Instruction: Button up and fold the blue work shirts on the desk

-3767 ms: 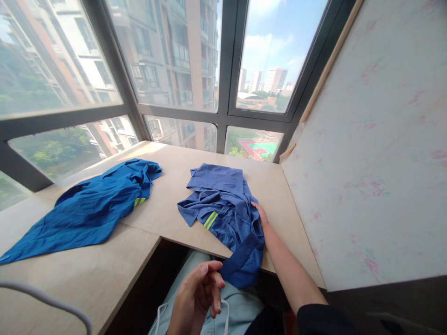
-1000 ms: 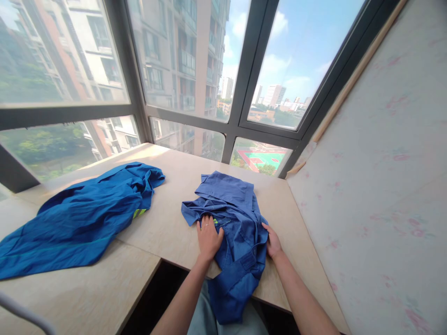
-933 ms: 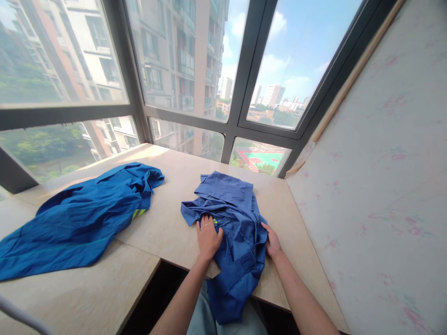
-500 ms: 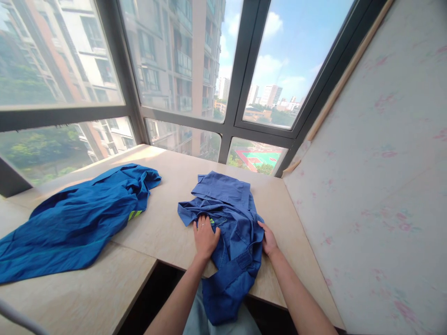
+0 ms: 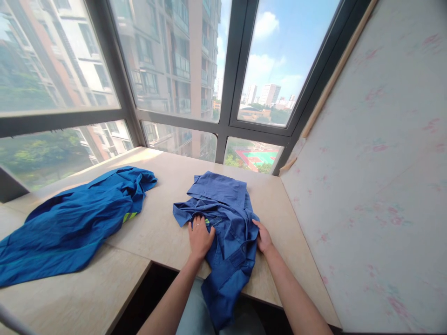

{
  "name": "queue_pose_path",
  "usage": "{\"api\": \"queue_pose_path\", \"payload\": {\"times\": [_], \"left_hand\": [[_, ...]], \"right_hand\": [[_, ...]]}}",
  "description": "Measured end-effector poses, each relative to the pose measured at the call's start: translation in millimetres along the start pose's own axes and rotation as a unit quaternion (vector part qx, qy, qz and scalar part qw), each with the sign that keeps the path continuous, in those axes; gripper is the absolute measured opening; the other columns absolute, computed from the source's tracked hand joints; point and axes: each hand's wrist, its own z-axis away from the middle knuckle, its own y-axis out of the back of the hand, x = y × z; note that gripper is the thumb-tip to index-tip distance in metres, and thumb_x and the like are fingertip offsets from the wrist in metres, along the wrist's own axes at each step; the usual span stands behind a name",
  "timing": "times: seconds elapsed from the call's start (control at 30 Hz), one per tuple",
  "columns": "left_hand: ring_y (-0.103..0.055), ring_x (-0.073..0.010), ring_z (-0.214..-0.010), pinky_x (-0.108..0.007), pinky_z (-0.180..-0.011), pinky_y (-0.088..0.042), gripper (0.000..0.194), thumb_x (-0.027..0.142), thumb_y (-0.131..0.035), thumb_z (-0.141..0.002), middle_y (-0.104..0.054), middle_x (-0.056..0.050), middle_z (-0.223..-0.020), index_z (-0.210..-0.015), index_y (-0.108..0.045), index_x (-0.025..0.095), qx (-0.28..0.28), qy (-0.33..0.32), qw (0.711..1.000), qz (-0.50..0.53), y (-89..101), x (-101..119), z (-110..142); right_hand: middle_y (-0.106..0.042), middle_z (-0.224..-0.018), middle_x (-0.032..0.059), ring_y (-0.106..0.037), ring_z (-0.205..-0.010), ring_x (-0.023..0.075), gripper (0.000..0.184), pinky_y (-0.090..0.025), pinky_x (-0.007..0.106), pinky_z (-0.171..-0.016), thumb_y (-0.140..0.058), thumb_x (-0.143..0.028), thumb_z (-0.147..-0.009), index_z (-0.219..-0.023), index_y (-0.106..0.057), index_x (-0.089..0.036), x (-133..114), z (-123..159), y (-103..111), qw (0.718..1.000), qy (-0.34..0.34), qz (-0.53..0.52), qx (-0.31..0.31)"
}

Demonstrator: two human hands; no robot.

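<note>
A crumpled blue work jacket (image 5: 228, 228) lies on the table before me, its far part folded into a flat panel. Its lower end, with a waistband and a button, hangs over the table edge onto my lap. My left hand (image 5: 200, 237), wearing a ring, lies on the jacket's left side, fingers stretched out and thumb apart. It partly covers a yellow-green reflective strip (image 5: 207, 221). At the right edge, my right hand (image 5: 263, 236) grips the cloth, thumb on top and the other fingers mostly hidden.
A second blue garment (image 5: 87, 216) with a reflective strip lies spread at the left. The pale table (image 5: 146, 242) has a cut-out in front of my lap. Windows (image 5: 178, 65) stand behind, a flowered wall (image 5: 377, 186) at right. A grey cable (image 5: 12, 321) crosses the lower left corner.
My left hand, raised above my lap earlier, has come down onto the jacket. My right hand stays at its right edge. Over the last second the view shifts slightly; the hands hardly move.
</note>
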Motion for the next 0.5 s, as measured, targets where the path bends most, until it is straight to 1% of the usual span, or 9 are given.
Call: {"api": "queue_pose_path", "payload": {"times": [0.23,0.5], "left_hand": [[-0.039,-0.0299,-0.14,-0.049,-0.119,-0.02,0.057,0.035,-0.047,-0.091,-0.047,-0.018,-0.147,-0.138,-0.052,0.003,-0.002,-0.001,1.0,-0.006,-1.3,-0.9,0.1],[-0.04,-0.0306,-0.139,-0.049,-0.118,-0.022,0.056,0.035,-0.048,-0.091,-0.049,-0.019,-0.146,-0.137,-0.053,0.003,-0.008,0.004,1.0,-0.009,2.9,1.3,-0.9]], "right_hand": [[-0.076,-0.1,0.0043,-0.071,-0.1,0.0245,0.018,-0.057,0.037,-0.096,-0.068,-0.03,-0.076,-0.089,-0.074,-0.019,-0.5,-0.8,-0.7,1.0,-0.004,0.002,-0.003],[-0.076,-0.096,0.0051,-0.071,-0.1,0.0244,0.024,-0.056,0.037,-0.095,-0.07,-0.031,-0.074,-0.094,-0.073,-0.019,0.6,-1.5,-1.1,1.0,-0.004,-0.008,-0.01]]}}
